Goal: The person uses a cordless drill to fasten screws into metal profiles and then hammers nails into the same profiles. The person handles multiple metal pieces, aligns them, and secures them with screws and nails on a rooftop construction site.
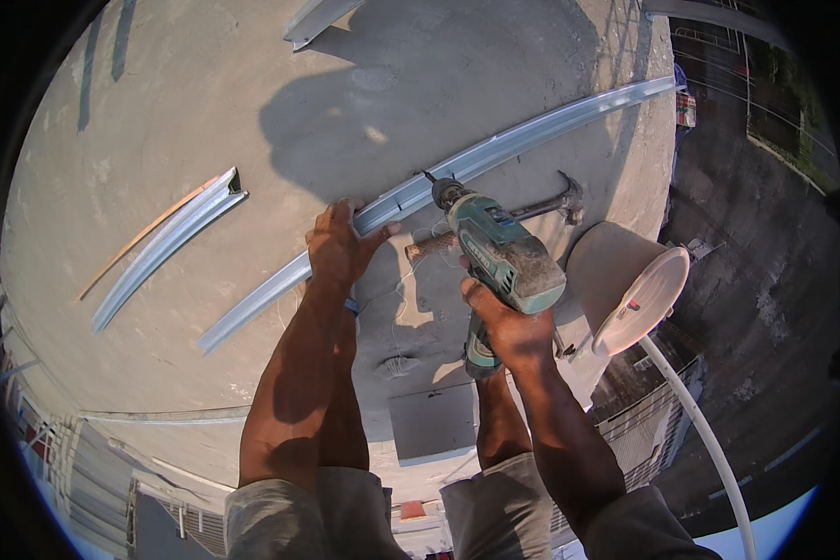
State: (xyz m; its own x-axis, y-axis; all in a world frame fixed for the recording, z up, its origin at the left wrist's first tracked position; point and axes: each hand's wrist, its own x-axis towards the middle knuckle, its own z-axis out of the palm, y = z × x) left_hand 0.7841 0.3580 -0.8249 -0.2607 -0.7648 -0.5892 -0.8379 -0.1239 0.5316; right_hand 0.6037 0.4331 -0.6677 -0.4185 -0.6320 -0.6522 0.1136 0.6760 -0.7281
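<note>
A long galvanised metal channel (pixel 551 126) lies slantwise across the grey concrete surface. My left hand (pixel 336 245) is closed over its middle stretch, thumb on the near side and fingers over the far side. In my right hand (pixel 511 327) is a dusty green cordless drill (pixel 504 250), fingers wrapped round its handle. The drill's chuck and dark bit point up and left, and the tip appears right at the channel; whether it touches cannot be told. Partly behind the drill, a hammer (pixel 569 199) lies on the concrete, its brown grip (pixel 429 245) showing near my left thumb.
At the left lie a shorter metal channel (pixel 163 250) and a thin wooden strip (pixel 140 243). Another channel end (pixel 313 23) shows at the top. A pale round dish (pixel 642 301) and white pipe (pixel 700 411) stand right, near the surface's edge. A grey flat panel (pixel 431 425) lies near me.
</note>
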